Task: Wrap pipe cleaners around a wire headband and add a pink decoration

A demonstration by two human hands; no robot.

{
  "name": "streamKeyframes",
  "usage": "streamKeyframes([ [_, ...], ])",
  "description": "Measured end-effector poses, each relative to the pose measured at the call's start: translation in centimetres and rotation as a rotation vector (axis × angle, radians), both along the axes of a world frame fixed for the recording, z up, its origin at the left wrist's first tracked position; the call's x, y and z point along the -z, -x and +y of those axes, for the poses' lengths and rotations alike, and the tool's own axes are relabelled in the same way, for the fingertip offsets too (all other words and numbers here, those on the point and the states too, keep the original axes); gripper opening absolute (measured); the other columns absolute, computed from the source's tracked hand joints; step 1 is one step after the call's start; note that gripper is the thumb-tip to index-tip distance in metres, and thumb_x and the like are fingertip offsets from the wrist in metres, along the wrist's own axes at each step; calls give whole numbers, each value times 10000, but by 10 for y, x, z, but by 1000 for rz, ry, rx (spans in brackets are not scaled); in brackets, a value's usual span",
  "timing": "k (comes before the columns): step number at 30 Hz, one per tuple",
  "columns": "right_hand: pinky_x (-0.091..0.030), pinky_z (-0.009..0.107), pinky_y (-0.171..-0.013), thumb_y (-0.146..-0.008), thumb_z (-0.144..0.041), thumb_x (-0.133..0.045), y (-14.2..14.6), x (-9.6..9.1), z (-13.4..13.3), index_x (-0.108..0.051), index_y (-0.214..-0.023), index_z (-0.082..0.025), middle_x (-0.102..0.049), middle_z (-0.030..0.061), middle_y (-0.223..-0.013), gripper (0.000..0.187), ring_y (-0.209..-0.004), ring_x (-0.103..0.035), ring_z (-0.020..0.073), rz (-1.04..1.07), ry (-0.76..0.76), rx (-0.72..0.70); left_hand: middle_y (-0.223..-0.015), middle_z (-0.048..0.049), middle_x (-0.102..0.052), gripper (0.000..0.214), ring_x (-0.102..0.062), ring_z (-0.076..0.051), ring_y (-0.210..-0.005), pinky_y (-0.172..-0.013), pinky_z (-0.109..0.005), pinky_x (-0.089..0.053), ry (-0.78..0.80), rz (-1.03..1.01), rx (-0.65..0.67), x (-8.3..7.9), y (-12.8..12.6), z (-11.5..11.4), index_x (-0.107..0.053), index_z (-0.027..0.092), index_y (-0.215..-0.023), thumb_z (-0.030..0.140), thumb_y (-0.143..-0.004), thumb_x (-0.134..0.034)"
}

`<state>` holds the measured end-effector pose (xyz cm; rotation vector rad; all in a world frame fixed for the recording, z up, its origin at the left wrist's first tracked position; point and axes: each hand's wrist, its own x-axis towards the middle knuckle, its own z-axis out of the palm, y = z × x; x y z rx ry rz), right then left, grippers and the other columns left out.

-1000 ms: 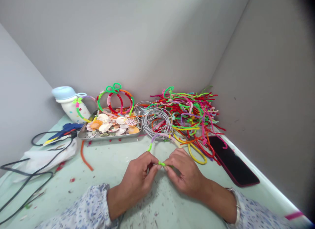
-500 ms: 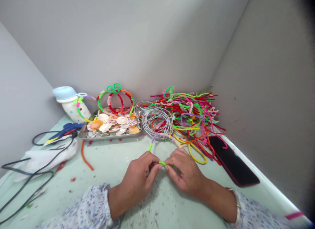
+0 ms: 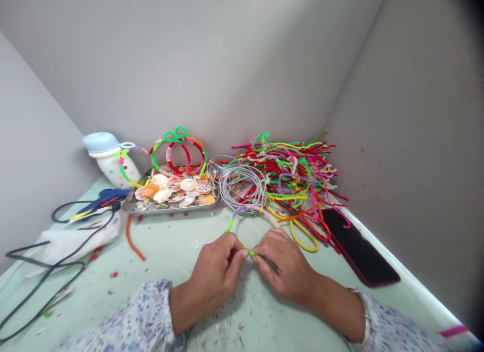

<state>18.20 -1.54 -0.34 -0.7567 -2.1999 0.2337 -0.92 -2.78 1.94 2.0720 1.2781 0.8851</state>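
Note:
Between my hands is a short bit of bright green pipe cleaner [image 3: 247,249], pinched from both sides. My left hand [image 3: 219,266] grips its left end between thumb and forefinger. On the right, my right hand [image 3: 285,264] closes thumb and fingers on the other end. Just beyond my fingers arches a ring wrapped in pipe cleaner [image 3: 247,209], purple, pale pink and cream, with a green stretch at its left. Its near part is hidden behind my hands, so I cannot tell how the green piece joins it.
A metal tray [image 3: 170,211] holds shells, with wrapped rings [image 3: 188,160] standing on it. Behind my hands lie a grey wire coil [image 3: 242,188] and a heap of pipe cleaners [image 3: 291,170]. Around them are a phone [image 3: 361,251], a bottle [image 3: 113,163], blue-handled pliers [image 3: 104,198] and a black cable [image 3: 56,266].
My fingertips have drawn slightly closer together, and less of the green pipe cleaner shows between them. The view has shifted a little; the other things stay put.

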Motion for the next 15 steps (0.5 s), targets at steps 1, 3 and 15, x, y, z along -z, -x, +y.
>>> streamKeyframes([
  [1,-377,359,-708,-882,-148,-488,0,0,0,-581,-887,-178,-567,28,-721,98,-699,-489,180,2,-3,4,-625,18,-514,215,-462,-128,-570,-557,-238,-347,15,-10,-2,0,0,0,-530,176,-740,290,-913,-477],
  [3,-374,355,-706,-880,-144,-491,0,-1,0,-579,-886,-177,-566,26,-720,94,-699,-487,179,5,-11,12,-639,17,-520,212,-462,-129,-584,-566,-239,-351,42,-27,-1,1,-1,0,-542,174,-761,299,-918,-474],
  [15,-362,354,-700,-876,-132,-483,0,-1,0,-570,-868,-164,-552,29,-715,93,-694,-469,177,-37,-39,-15,-598,43,-446,254,-402,-114,-567,-536,-228,-316,179,-120,-7,1,-1,2,-503,172,-692,327,-893,-503],
])
